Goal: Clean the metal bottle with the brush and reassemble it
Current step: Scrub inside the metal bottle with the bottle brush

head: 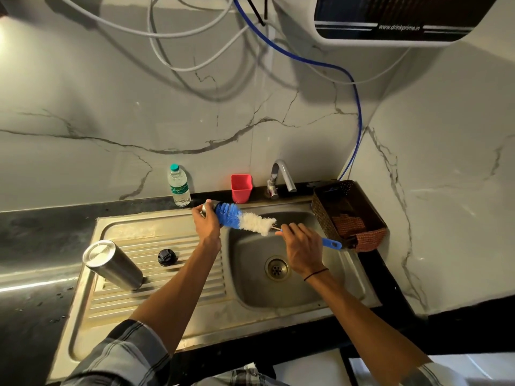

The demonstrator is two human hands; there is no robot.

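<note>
Over the steel sink (301, 302), the left hand (204, 222) curls around a small metal part (209, 206), apparently a cup-like cap of the bottle, though most of it is hidden by the fingers. The blue tip of the bottle brush (245, 218) is pushed into that part, with the white bristles trailing out toward the right. The right hand (302, 250) grips the brush's blue handle, fingers wrapped round it, the handle end sticking out past the hand toward the brown basket (323, 215). A black thread band sits on the right wrist.

The metal bottle (111, 264) stands upside down on the ribbed draining board (178, 291), tilted, well apart from both hands. The black lid (166, 257) lies on the ribs just beside it. At the back edge stand a clear plastic water bottle (179, 186), a red cup (241, 188) and the tap (282, 176). A checked cloth (369, 239) hangs over the basket's front corner.
</note>
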